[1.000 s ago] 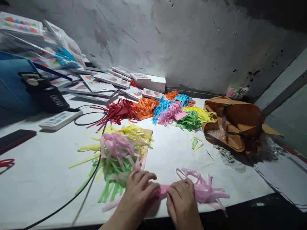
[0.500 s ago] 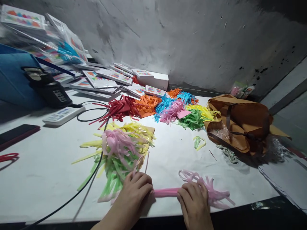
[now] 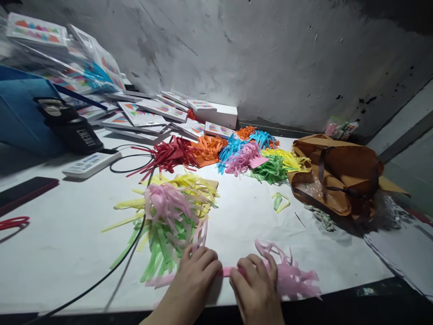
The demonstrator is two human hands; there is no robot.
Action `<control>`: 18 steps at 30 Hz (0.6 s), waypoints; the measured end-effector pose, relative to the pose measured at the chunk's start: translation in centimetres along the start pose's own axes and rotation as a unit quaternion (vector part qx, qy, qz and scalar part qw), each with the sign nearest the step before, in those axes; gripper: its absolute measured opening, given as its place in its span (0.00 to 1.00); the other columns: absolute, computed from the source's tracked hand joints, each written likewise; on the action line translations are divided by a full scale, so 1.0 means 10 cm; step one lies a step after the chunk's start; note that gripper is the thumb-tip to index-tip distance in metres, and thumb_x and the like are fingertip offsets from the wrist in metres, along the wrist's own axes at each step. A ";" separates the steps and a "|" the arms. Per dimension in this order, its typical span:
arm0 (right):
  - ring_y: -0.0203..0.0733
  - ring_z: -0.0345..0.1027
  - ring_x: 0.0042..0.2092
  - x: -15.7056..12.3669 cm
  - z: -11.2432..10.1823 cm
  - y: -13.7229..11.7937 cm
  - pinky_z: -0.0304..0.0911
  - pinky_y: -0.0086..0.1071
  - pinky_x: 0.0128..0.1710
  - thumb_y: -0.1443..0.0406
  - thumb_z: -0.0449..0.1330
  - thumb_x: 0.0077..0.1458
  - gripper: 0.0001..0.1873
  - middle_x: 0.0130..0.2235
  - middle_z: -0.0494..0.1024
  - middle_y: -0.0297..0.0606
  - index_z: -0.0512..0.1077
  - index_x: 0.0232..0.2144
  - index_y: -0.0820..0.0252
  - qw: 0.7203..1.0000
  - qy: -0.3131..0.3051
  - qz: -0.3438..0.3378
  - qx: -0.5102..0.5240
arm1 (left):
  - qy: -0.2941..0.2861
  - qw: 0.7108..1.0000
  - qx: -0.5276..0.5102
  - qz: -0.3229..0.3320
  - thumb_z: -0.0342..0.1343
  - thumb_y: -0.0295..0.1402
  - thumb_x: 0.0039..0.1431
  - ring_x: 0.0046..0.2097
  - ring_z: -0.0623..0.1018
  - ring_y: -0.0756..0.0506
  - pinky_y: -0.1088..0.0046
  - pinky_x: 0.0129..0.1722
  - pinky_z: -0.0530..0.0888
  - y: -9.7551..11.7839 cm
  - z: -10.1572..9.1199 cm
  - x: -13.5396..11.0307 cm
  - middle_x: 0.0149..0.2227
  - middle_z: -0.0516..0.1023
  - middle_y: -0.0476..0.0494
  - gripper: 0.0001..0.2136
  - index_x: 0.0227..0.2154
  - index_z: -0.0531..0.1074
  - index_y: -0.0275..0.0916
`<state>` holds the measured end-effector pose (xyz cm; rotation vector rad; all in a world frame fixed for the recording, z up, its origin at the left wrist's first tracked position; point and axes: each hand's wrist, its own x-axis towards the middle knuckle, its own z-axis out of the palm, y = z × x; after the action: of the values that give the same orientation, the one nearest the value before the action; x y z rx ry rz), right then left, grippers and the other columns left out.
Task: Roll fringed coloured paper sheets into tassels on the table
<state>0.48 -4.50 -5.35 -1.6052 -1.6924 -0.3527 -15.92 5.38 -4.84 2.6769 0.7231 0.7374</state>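
Note:
A strip of pink fringed paper [image 3: 291, 277] lies along the near edge of the white table [image 3: 61, 253]. My left hand [image 3: 198, 277] presses its fingers down on the strip's left part, where the paper is rolled tight. My right hand [image 3: 253, 286] lies close beside it, fingers curled onto the same pink roll [image 3: 226, 271], with the loose fringes spreading out to its right. Just beyond my left hand sits a heap of fringed pink, yellow and green paper [image 3: 169, 212].
Piles of red, orange, blue, pink, green and yellow fringed paper [image 3: 230, 155] lie mid-table. A brown bag [image 3: 338, 178] sits right. White boxes and packets [image 3: 152, 113] stack at the back left, with a black cable [image 3: 111, 271], remote [image 3: 91, 163], phone [image 3: 23, 189] and blue bag [image 3: 20, 113].
My right hand has slid left along the pink roll, closing the gap to my left hand. The exposed pink stretch between them has shrunk to a short bit.

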 end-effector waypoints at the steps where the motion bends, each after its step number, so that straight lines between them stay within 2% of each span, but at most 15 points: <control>1: 0.42 0.68 0.40 0.00 0.03 -0.02 0.48 0.50 0.60 0.70 0.49 0.67 0.13 0.32 0.75 0.33 0.71 0.33 0.56 1.000 -0.016 -0.008 0.008 | 0.001 1.000 -0.005 0.005 0.50 0.18 0.61 0.38 0.72 0.42 0.58 0.49 0.56 0.01 -0.03 0.01 0.34 0.77 0.48 0.12 0.32 0.73 0.42; 5: 0.40 0.64 0.34 0.01 0.11 -0.03 0.49 0.46 0.55 0.70 0.46 0.68 0.17 0.28 0.71 0.31 0.68 0.29 0.56 1.000 -0.017 -0.005 0.010 | 0.016 0.999 -0.015 0.037 0.52 0.19 0.59 0.37 0.71 0.43 0.59 0.48 0.55 0.03 -0.10 0.05 0.33 0.77 0.50 0.11 0.31 0.73 0.43; 8: 0.41 0.64 0.35 0.04 0.13 -0.05 0.47 0.46 0.55 0.65 0.46 0.70 0.16 0.30 0.72 0.31 0.68 0.30 0.55 1.000 -0.005 -0.003 0.016 | 0.042 0.997 -0.038 0.054 0.50 0.18 0.60 0.37 0.71 0.43 0.59 0.48 0.56 0.01 -0.04 0.04 0.34 0.77 0.49 0.12 0.31 0.72 0.43; 11: 0.41 0.64 0.34 0.06 0.15 -0.12 0.48 0.45 0.53 0.66 0.44 0.71 0.18 0.30 0.73 0.32 0.69 0.31 0.56 1.000 -0.012 -0.023 0.015 | 0.063 0.994 -0.077 0.052 0.48 0.20 0.64 0.38 0.71 0.43 0.60 0.47 0.57 -0.01 0.03 0.02 0.35 0.76 0.48 0.11 0.32 0.71 0.41; 14: 0.40 0.64 0.33 0.03 0.15 -0.10 0.49 0.44 0.52 0.68 0.43 0.71 0.19 0.29 0.72 0.32 0.67 0.30 0.56 0.999 -0.018 -0.032 -0.003 | 0.035 0.994 -0.098 0.030 0.50 0.21 0.65 0.38 0.71 0.44 0.62 0.43 0.59 -0.04 0.03 0.02 0.35 0.75 0.48 0.10 0.31 0.70 0.41; 18: 0.40 0.65 0.35 -0.10 0.03 0.10 0.50 0.46 0.55 0.68 0.44 0.71 0.18 0.31 0.72 0.32 0.68 0.30 0.56 0.999 -0.026 -0.008 -0.031 | -0.011 0.996 -0.094 0.005 0.54 0.23 0.62 0.38 0.71 0.44 0.62 0.42 0.61 -0.08 -0.04 0.02 0.34 0.74 0.48 0.08 0.29 0.71 0.40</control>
<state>1.23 -4.87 -6.58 -1.6592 -1.7488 -0.3769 -16.31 6.23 -4.75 2.5158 0.6047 0.7392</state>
